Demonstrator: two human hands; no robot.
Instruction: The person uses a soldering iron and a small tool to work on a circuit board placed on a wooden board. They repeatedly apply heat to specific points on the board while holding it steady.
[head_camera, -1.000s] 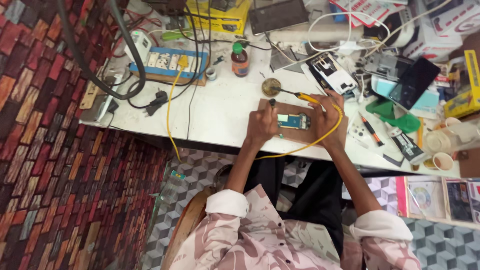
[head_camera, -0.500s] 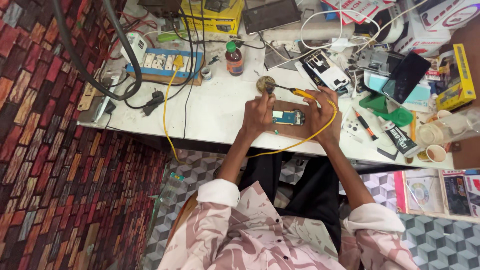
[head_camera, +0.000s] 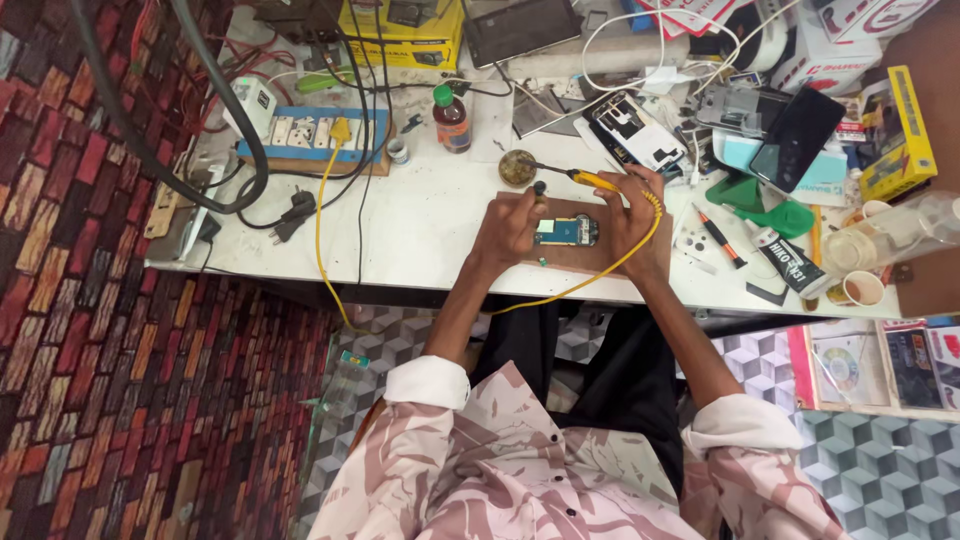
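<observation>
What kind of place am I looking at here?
Probably a small phone or electronics repair bench. The right hand holds a yellow-handled soldering iron over a small blue circuit board on a brown wooden pad; opened phones and a blue-and-white power strip crowd the white table.

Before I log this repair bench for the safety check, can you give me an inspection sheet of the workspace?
Surface: white table, crowded along the back and right.
Job's things: circuit board on a brown board; yellow soldering iron.
Clutter: brown bottle, yellow box, black phone, cups.
Grippers: left hand beside the circuit board; right hand holds the soldering iron.
Cables: yellow cord from the blue power strip; thick black hose.
Surroundings: patterned red carpet.
</observation>
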